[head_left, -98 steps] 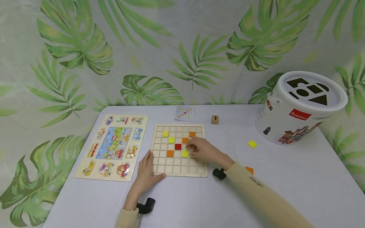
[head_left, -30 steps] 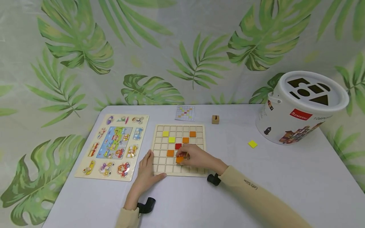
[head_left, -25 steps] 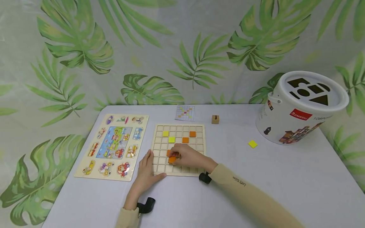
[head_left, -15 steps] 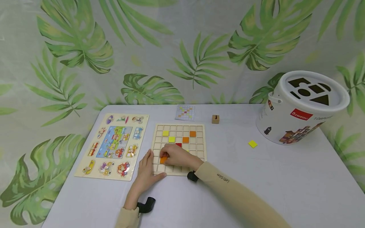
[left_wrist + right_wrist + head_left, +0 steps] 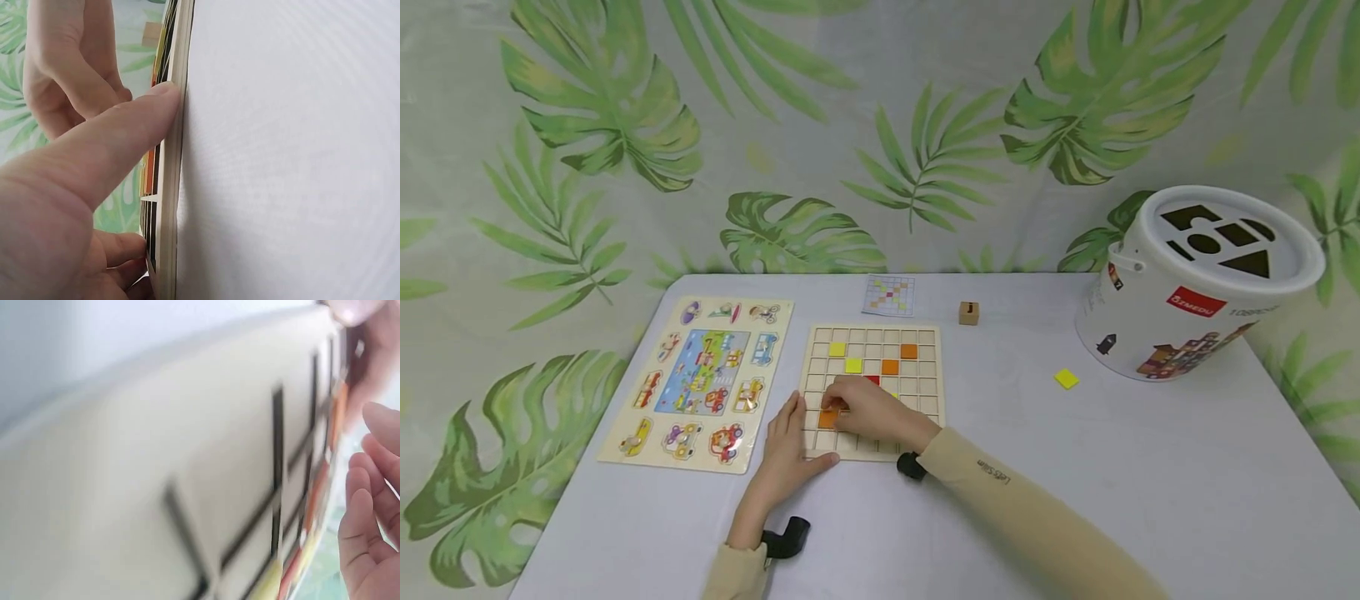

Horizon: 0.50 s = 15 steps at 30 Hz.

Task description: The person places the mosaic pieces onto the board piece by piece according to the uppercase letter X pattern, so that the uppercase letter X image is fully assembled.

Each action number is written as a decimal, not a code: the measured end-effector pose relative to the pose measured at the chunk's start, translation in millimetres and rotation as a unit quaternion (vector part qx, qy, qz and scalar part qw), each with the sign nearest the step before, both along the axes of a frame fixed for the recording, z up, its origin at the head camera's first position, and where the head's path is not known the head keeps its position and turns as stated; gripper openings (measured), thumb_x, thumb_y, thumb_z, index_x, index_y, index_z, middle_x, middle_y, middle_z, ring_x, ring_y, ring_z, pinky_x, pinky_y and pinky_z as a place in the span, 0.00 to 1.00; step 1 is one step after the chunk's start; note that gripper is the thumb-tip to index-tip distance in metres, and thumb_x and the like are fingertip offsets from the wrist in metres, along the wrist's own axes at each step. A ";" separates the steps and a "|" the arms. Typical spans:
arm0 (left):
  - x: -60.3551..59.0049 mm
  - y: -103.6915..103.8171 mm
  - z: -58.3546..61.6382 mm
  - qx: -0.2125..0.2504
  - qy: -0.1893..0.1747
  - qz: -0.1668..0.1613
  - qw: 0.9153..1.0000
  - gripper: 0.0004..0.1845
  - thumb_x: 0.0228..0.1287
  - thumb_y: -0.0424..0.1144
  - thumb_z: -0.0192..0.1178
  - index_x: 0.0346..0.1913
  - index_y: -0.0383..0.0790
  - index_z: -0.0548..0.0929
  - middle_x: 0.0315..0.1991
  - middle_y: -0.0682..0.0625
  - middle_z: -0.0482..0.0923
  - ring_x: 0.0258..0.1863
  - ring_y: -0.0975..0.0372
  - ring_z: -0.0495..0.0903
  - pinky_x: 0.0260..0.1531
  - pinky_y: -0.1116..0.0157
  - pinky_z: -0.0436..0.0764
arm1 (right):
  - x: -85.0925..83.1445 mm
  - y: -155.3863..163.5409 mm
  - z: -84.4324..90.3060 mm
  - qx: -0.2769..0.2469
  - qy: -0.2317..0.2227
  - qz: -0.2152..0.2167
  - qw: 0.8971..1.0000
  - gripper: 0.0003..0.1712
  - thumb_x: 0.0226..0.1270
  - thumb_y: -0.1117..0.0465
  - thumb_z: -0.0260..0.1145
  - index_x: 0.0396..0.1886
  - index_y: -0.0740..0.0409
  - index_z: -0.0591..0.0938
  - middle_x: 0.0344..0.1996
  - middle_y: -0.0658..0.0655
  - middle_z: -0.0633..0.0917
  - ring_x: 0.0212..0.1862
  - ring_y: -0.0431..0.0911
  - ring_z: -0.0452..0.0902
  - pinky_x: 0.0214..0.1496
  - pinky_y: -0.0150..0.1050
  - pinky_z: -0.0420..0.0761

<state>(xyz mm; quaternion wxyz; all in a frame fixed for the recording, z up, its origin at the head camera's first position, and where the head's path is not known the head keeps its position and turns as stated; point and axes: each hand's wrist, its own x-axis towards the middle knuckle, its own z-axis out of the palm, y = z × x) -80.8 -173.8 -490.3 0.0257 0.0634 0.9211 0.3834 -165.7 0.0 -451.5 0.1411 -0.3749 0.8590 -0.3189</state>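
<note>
Pale matt wooden grid board (image 5: 928, 398), smooth painted orange square tile (image 5: 828, 419), glossy white plastic shape-sorter bucket (image 5: 1195, 287) at 2 o'clock, matt white desk (image 5: 1075, 483)

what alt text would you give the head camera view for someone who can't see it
A person's right hand rests on an orange tile on a wooden grid board, while the left hand steadies the board's near left corner on a white table. A vehicle puzzle lies to the left; a loose yellow tile and a white shape-sorter bucket sit to the right.
</note>
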 end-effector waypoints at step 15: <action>-0.3 3.6 -1.8 -0.006 -0.008 0.011 1.000 0.55 0.51 0.40 0.73 0.71 0.21 0.47 0.74 0.33 0.39 0.70 0.40 0.42 0.64 0.42 0.50 | -17.4 178.5 0.8 -0.062 0.016 -0.171 0.983 0.10 0.59 0.68 0.69 0.41 0.63 0.83 0.35 0.53 0.82 0.39 0.46 0.75 0.38 0.40 0.76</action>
